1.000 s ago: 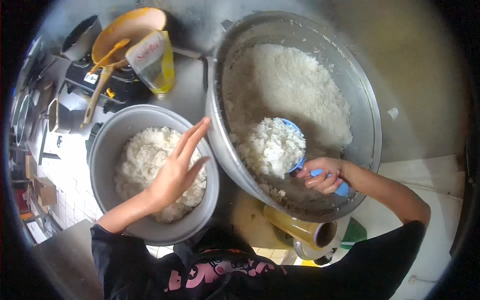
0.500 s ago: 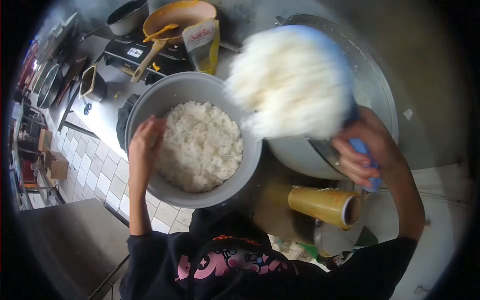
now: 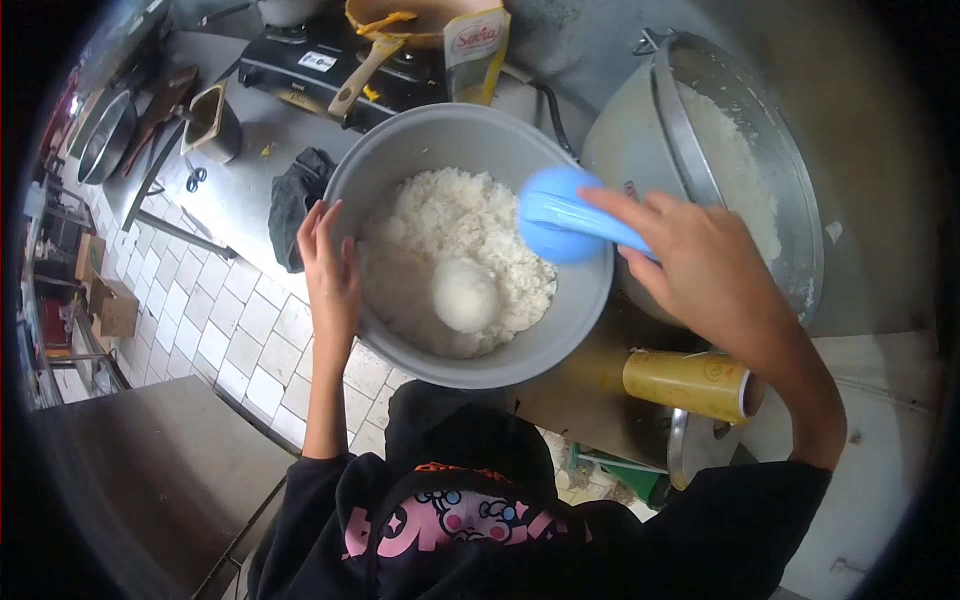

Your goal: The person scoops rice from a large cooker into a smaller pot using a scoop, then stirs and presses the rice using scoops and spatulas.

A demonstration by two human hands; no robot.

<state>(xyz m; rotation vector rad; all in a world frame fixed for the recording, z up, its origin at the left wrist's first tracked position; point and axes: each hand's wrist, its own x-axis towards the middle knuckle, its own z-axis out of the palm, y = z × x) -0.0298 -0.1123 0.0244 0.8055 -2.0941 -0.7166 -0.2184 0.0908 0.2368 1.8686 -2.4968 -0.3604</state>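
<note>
A wide grey pot holds loose white rice, with a rounded, bowl-shaped lump of rice on top. My left hand grips the pot's left rim, the thumb inside and the fingers over the edge. Above the pot's right side, my right hand is closed around the handle of a blue scoop. The scoop is turned over, its rounded back facing up, so its inside is hidden. To the right stands a large metal pot, tilted, with more rice inside.
A yellow roll lies at the lower right. Behind the grey pot are a black stove, an orange pan and a Sovia pouch. A dark cloth and scissors lie on the metal table.
The rice-filled scoop has moved left and turned over above the grey pot. A rounded lump of rice now lies in that pot. The view has shifted, and my left hand has closed on the rim.
</note>
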